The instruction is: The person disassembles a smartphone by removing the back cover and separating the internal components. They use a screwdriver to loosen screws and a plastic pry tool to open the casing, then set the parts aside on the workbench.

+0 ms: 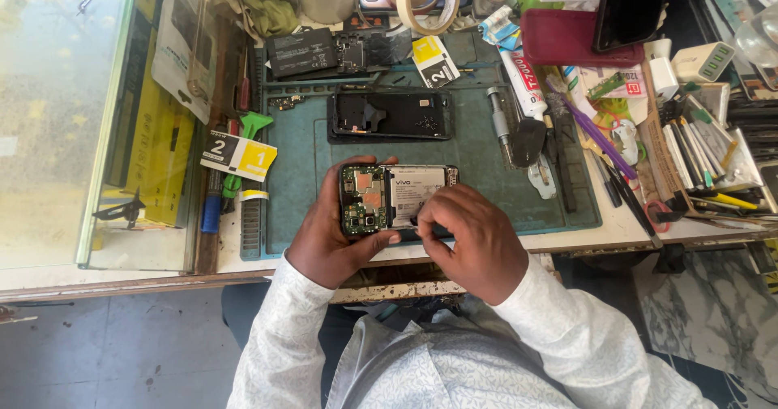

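An opened smartphone (395,192) lies flat over the near edge of a teal work mat (308,145), its green circuit board at the left end and its silver battery in the middle. My left hand (332,235) grips the phone's left end from below, thumb on the lower edge. My right hand (468,239) rests on the phone's lower right part, its fingers pinched around a thin dark tool against the battery's edge. A black phone back cover (391,115) lies on the mat just beyond.
A loose battery and board parts (324,52) lie at the mat's far edge, with tape rolls (428,0) behind. A screwdriver (498,121), glue tube (523,81), and several tools crowd the right side. A glass counter top (57,117) is on the left.
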